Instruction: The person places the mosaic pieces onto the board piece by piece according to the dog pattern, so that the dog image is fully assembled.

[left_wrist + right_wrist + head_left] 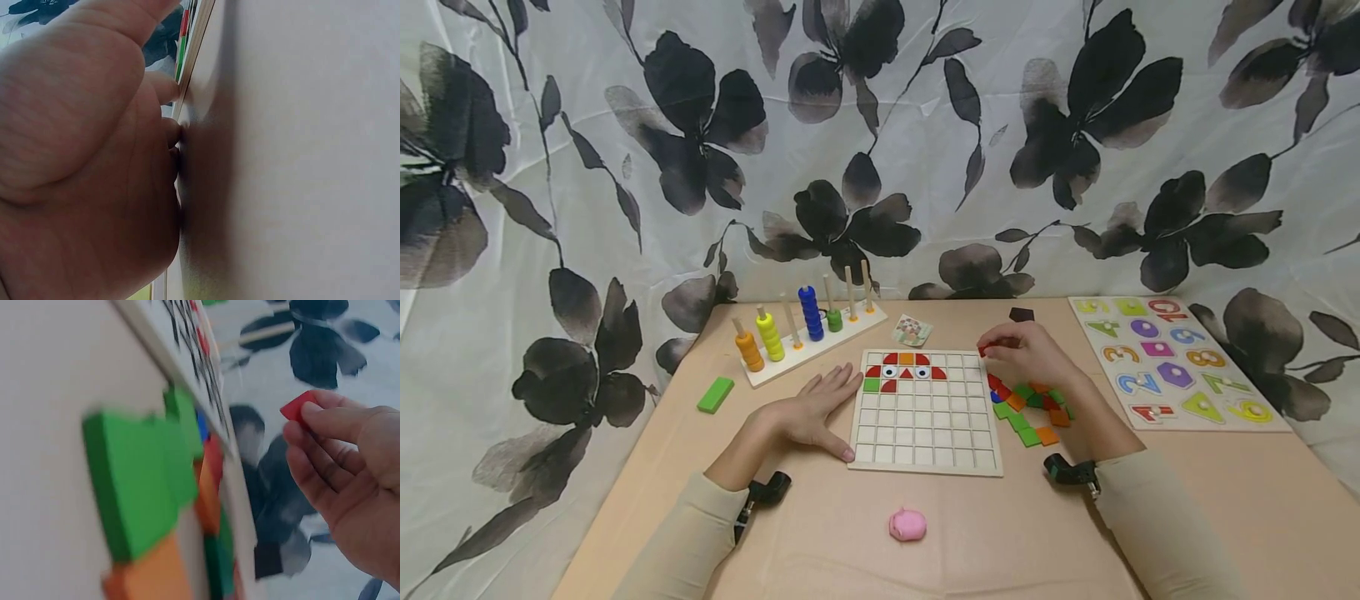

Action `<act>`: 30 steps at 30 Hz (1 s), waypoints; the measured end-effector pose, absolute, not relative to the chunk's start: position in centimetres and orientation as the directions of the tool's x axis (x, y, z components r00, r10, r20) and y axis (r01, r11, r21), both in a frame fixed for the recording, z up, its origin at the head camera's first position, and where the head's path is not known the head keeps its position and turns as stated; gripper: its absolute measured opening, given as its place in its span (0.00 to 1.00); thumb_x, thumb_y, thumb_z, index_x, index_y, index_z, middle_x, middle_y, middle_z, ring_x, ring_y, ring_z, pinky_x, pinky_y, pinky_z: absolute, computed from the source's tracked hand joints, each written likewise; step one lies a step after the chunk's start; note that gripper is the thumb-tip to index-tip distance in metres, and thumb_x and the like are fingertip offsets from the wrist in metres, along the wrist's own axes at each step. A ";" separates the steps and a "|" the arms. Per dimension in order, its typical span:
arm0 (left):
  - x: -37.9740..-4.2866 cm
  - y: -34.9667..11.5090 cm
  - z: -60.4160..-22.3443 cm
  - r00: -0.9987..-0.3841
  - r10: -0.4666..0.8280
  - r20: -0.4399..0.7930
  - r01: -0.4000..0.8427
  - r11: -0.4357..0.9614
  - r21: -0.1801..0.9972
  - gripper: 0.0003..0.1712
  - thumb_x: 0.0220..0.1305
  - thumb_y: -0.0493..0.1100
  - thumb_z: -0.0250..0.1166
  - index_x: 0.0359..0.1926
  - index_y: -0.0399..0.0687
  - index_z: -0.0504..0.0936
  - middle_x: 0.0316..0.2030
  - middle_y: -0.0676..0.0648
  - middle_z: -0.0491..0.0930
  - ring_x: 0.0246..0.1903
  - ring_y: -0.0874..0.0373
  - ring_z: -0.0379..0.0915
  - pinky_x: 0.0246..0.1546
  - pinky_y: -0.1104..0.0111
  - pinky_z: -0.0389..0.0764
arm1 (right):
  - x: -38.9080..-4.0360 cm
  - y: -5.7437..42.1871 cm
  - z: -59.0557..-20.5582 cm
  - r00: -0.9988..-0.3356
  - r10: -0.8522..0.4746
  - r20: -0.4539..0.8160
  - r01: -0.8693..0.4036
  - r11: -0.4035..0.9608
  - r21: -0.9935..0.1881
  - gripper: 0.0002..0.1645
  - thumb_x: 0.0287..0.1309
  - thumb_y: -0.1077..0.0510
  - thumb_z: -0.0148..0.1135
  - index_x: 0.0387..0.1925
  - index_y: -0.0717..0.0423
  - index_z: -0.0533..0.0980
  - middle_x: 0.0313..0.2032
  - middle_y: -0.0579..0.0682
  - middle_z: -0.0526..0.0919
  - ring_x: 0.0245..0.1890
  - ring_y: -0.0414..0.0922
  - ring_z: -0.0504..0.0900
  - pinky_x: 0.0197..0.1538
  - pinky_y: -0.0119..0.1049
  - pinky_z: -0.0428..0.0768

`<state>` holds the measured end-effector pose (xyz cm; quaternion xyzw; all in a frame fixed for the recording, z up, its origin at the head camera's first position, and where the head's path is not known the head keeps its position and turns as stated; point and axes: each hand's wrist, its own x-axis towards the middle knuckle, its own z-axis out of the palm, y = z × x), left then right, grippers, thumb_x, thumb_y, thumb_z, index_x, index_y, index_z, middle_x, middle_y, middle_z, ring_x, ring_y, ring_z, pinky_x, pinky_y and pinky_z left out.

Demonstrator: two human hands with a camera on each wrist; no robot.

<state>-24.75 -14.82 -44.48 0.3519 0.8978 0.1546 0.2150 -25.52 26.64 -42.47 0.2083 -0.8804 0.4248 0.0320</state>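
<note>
Right hand (1026, 354) pinches one red tile (987, 347); left hand (816, 408), fingers spread, rests flat beside one grid board (925, 429).

red tile (988, 346), green block (715, 394), pink lump (907, 525), black-flowered white curtain (880, 125)

Soft, even indoor light fills the head view, casting only faint shadows beside the square wooden grid board (925, 412); the picture is sharp, though the black-flowered white curtain (880, 125) behind that board bows at the frame edges. The left wrist view is dim and out of focus, with a dark shadow along the board's edge. In the right wrist view, the green and orange tiles (150, 500) beside the board are smeared with blur.
</note>
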 end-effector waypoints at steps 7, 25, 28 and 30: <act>-24.7 -14.8 -44.3 -0.656 0.698 -0.286 0.565 0.706 0.427 0.73 0.40 0.77 0.67 0.76 0.55 0.35 0.75 0.45 0.27 0.74 0.49 0.21 0.71 0.50 0.30 | -25.5 22.5 -41.2 -0.884 -0.404 0.238 -0.441 0.545 -0.713 0.12 0.63 0.61 0.61 0.42 0.42 0.83 0.39 0.41 0.83 0.38 0.43 0.78 0.43 0.36 0.81; -24.6 -14.7 -44.2 -0.651 0.710 -0.270 0.584 0.695 0.420 0.73 0.40 0.76 0.68 0.77 0.53 0.37 0.75 0.43 0.28 0.74 0.47 0.22 0.71 0.48 0.31 | -27.4 16.4 -42.9 -0.784 -0.610 0.117 -0.537 0.570 -0.622 0.06 0.50 0.62 0.72 0.33 0.52 0.86 0.31 0.40 0.85 0.31 0.37 0.79 0.35 0.31 0.79; -24.6 -14.7 -44.2 -0.652 0.708 -0.272 0.586 0.698 0.412 0.73 0.40 0.77 0.67 0.77 0.54 0.36 0.75 0.43 0.28 0.74 0.47 0.22 0.71 0.49 0.31 | -27.3 16.1 -43.0 -0.780 -0.614 0.125 -0.553 0.581 -0.596 0.06 0.50 0.63 0.72 0.32 0.52 0.86 0.31 0.40 0.85 0.30 0.37 0.78 0.35 0.31 0.78; -24.7 -14.7 -44.2 -0.651 0.708 -0.274 0.587 0.699 0.409 0.73 0.40 0.77 0.67 0.76 0.54 0.36 0.75 0.43 0.28 0.74 0.47 0.22 0.71 0.49 0.31 | -27.2 16.0 -43.1 -0.786 -0.606 0.123 -0.552 0.598 -0.581 0.05 0.50 0.62 0.72 0.32 0.52 0.86 0.30 0.40 0.85 0.30 0.36 0.78 0.35 0.31 0.78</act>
